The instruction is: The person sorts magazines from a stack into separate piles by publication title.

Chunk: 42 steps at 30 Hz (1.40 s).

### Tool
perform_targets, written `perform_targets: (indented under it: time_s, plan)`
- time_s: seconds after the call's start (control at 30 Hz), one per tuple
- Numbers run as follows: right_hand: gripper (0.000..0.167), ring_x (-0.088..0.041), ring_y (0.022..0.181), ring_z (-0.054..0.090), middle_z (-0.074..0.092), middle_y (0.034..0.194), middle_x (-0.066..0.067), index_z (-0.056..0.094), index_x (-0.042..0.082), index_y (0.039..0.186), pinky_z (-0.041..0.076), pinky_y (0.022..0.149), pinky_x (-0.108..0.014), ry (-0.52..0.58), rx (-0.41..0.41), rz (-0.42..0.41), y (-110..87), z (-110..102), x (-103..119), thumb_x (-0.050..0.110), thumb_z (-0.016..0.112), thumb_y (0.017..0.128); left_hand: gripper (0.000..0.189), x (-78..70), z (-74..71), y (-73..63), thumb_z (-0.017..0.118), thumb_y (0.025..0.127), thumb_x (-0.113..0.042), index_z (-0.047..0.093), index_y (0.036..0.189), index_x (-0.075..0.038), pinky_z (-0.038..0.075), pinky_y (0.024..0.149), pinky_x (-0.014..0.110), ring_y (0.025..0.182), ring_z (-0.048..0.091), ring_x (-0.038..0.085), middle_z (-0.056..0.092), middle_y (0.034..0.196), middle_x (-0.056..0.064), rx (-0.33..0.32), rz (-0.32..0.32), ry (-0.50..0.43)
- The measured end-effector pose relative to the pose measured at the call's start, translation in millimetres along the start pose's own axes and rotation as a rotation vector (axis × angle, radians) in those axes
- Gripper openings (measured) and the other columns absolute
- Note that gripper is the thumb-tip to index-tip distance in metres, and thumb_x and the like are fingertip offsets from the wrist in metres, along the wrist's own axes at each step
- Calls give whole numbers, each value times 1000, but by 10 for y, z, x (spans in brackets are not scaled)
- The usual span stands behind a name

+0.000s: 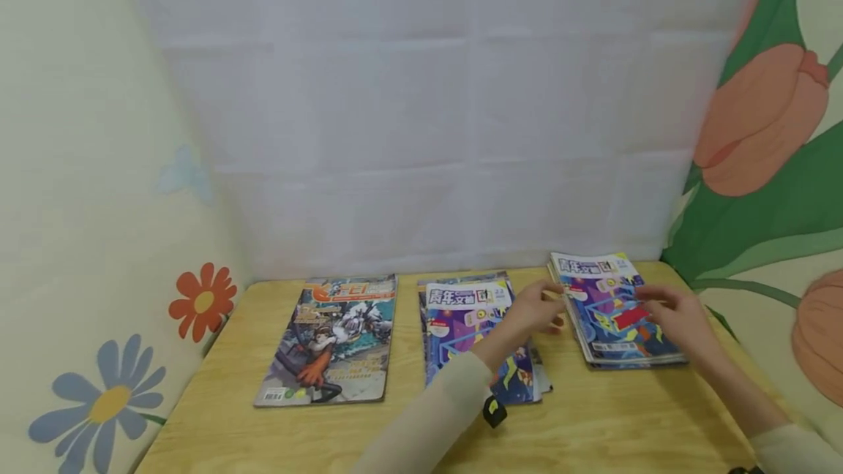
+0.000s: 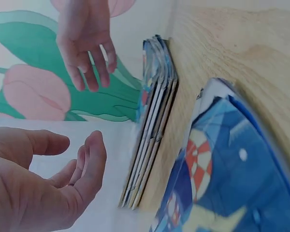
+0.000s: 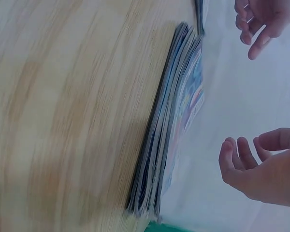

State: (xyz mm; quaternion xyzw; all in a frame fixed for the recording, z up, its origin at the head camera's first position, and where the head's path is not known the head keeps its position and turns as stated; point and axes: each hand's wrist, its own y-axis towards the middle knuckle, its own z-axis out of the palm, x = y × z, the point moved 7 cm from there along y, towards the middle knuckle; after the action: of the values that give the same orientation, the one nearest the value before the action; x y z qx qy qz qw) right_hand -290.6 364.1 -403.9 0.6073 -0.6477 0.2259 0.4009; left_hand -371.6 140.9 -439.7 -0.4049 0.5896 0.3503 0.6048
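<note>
At the right of the table a stack of magazines [image 1: 612,313] lies with a purple and blue cover on top. My left hand [image 1: 536,309] hovers by the left side of that stack, fingers loosely bent and holding nothing. Over the stack's right side is my right hand [image 1: 678,320], likewise empty with relaxed fingers. Both wrist views show air between the hands and the magazines; the right wrist view shows the stack's layered edges [image 3: 159,125]. Beneath my left forearm, a middle pile of magazines [image 1: 461,313] with the same purple cover is partly hidden.
A magazine [image 1: 336,342] with a comic-style cover lies at the left of the wooden table [image 1: 217,401]. White cloth [image 1: 421,130] hangs behind the table. Walls painted with flowers stand on both sides.
</note>
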Motion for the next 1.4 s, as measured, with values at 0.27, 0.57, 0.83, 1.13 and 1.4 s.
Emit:
perform_targets:
  time_s: [0.27,0.57,0.83,1.13,1.4]
  plan:
    - [43,-38,108,65,60,131,-28,55,-4,140,59,76,-38,142,115,28,-55,356,190,24,54,107,28,-32,-324,-244,64,96,-4,66,123,-11,60,76,47,86,69,34,65,96,8,1,35,33]
    - [41,-31,106,66,57,130,-32,51,-14,137,57,88,-41,294,219,24,-41,710,362,9,57,104,26,-86,-738,-451,62,98,-11,65,123,-12,58,79,52,94,66,42,64,102,11,5,81,91]
    - [42,-37,109,64,56,134,-31,50,-14,138,56,91,-43,273,302,67,0,1030,483,7,56,102,28,-112,-1097,-605,61,98,-16,65,126,-14,58,77,47,94,67,33,63,102,2,-64,117,288]
    - [41,-35,96,67,62,121,-30,53,-17,132,59,81,-44,173,384,16,10,1350,702,10,57,102,32,97,-1635,-892,65,96,-13,64,128,-6,52,73,37,93,61,22,64,107,5,-225,36,399]
    - [43,-31,92,67,64,113,-27,52,-20,131,59,79,-43,139,439,54,-4,1562,742,8,58,99,38,224,-1849,-1049,63,99,-18,61,135,-7,54,85,45,106,60,28,60,126,14,-243,-56,395]
